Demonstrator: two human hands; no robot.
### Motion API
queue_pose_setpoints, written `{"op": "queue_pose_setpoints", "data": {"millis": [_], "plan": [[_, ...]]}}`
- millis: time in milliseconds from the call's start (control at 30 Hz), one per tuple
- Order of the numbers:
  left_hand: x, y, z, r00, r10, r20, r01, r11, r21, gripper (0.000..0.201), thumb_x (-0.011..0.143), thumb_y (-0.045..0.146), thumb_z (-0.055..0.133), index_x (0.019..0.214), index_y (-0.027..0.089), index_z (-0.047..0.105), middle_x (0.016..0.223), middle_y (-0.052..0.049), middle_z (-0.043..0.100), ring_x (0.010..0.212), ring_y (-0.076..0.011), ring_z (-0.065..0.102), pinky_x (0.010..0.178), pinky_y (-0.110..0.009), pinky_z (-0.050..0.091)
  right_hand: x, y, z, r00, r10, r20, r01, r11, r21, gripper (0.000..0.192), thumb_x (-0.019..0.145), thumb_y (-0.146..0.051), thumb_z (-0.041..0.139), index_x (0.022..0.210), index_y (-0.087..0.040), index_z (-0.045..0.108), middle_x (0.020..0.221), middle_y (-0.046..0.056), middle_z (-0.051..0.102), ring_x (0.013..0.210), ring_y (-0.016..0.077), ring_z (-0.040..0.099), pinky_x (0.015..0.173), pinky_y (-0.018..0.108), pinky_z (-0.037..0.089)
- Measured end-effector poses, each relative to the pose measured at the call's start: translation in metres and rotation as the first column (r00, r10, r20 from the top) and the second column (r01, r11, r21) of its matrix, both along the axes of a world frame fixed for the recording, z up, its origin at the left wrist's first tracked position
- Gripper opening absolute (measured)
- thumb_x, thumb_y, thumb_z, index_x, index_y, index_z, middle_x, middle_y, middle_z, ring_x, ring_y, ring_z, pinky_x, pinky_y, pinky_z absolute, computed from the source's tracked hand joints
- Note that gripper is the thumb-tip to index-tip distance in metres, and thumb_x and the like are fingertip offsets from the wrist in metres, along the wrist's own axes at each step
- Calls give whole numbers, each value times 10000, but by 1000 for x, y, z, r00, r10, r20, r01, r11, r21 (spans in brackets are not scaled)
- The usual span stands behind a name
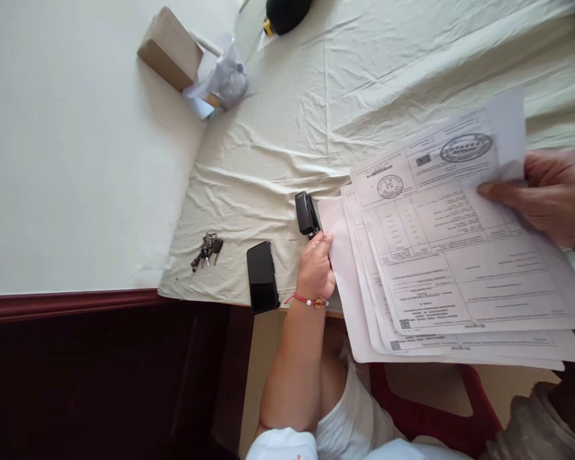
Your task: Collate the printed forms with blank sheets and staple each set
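White printed papers [460, 255], a fanned stack of forms with stamps and tables, fill the right part of the view, and both of your hands are on them. Your left hand [316, 268] is closed on the left edge of the stack, with the fingers curled over the paper; on this wrist you wear a thin red bracelet [306, 300]. Just beyond this hand a black stapler [306, 214] lies on the cloth, at the corner of the papers, and your fingertips are very close to it; I cannot tell if they touch it. Your right hand [551, 198] holds the right side of the top sheet, thumb on the paper and fingers closed behind it, and this sheet is lifted a little from the others. The near edge of the stack reaches past the edge of the desk [249, 153], above your lap. The desk is covered with a pale, wrinkled cloth. On it, to the left of your left hand, a black phone [262, 276] lies flat at the near edge, and further left is a bunch of keys [207, 249]. At the far left of the desk, against the wall, stand a brown box [170, 48] and a crumpled plastic bag [225, 80]. A red chair [436, 415] shows under you.
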State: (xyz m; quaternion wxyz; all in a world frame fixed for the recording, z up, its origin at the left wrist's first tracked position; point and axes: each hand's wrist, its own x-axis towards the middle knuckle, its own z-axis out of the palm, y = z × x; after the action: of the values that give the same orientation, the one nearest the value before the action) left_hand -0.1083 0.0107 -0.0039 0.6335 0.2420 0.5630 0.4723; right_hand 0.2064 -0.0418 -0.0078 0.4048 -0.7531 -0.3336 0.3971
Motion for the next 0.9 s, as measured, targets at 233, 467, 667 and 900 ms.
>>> {"op": "queue_pose_setpoints", "data": {"millis": [233,467,667,900], "plan": [[8,-1,3,999,-20,32,20,1000,24,29,817,150,717,840,167,722,922,-58,801,1251,-263,678,1095,-391,533,-31,2,16,976,-5,-217,13,999,34,274,792,-268,761,1062,-243,807,988,75,779,724,233,752,537,279,635],[8,-1,1,990,-98,101,91,993,71,88,781,204,736,858,162,749,935,-82,804,1200,-289,706,1059,-412,558,-33,3,8,969,26,-247,-6,997,81,284,814,-285,751,1091,-245,801,983,62,776,761,224,757,577,264,635],[8,0,-1,989,-88,117,84,996,39,158,783,249,753,904,149,738,1025,-98,800,1241,-293,683,1084,-411,533,-33,2,0,968,85,-238,-61,992,106,357,804,-369,775,1143,-256,787,1041,62,775,818,256,762,618,323,652],[10,-1,0,983,-114,144,105,992,70,160,793,274,763,891,150,738,973,-94,802,1227,-303,691,1069,-420,548,-34,2,2,975,61,-214,-45,996,76,332,802,-361,776,1111,-243,793,1025,61,778,825,242,762,617,284,639]]}}
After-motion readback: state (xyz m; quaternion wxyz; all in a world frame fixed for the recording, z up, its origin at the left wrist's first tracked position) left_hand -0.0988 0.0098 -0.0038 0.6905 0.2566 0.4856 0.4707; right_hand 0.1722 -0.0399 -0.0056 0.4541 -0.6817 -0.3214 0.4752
